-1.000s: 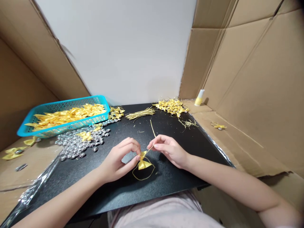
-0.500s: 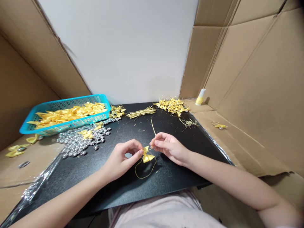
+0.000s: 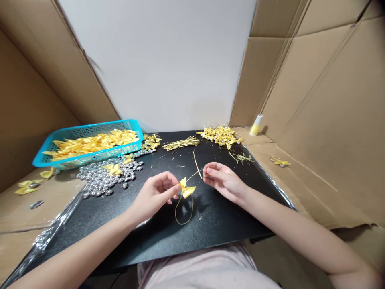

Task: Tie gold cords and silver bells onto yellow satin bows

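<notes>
Between the thumb and fingers of my left hand [image 3: 161, 188] is a yellow ribbon bow [image 3: 187, 190], pinched at its left side. A loop of thin gold cord [image 3: 184, 223] hangs below the bow. Another stretch of that cord runs up and right from the bow to my right hand [image 3: 221, 180], whose thumb and fingertips are closed on its end. A short yellow cord piece [image 3: 197, 164] appears just left of the right fingertips, seemingly lying on the black table [image 3: 168, 245].
A blue basket [image 3: 42, 162] of yellow bows stands at the left, beside scattered silver beads [image 3: 102, 178]. At the back lie a cord bundle [image 3: 181, 143], a pile of beaded bows [image 3: 221, 136] and cord scraps [image 3: 240, 157]. A thread spool [image 3: 256, 125] stands at right, near cardboard walls [image 3: 325, 92].
My right hand has moved right, away from the bow, drawing the cord between them straighter. The hanging loop looks narrower. The view has shifted slightly.
</notes>
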Action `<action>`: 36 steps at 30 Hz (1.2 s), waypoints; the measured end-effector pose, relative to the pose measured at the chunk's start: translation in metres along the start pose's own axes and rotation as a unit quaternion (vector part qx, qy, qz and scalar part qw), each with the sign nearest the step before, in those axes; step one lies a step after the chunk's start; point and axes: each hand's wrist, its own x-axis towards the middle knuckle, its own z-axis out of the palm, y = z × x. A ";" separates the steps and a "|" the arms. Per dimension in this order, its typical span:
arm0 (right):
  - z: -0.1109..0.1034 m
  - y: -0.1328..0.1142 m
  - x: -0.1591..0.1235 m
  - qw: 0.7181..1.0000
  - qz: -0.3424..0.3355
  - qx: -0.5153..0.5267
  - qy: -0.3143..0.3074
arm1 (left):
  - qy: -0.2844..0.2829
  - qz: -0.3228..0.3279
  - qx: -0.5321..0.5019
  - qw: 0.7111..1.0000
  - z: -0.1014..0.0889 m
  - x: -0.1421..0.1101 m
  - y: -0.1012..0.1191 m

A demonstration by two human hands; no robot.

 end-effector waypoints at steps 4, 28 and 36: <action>0.002 0.003 -0.002 0.999 0.002 -0.018 -0.035 | -0.026 -0.028 -0.076 0.996 0.005 0.001 0.000; 0.003 0.004 -0.006 0.989 0.043 -0.018 -0.138 | -0.128 -0.113 -0.190 0.967 0.012 -0.001 -0.002; 0.000 0.004 -0.003 0.991 0.030 -0.037 -0.124 | -0.122 -0.116 -0.190 0.967 0.012 -0.002 -0.004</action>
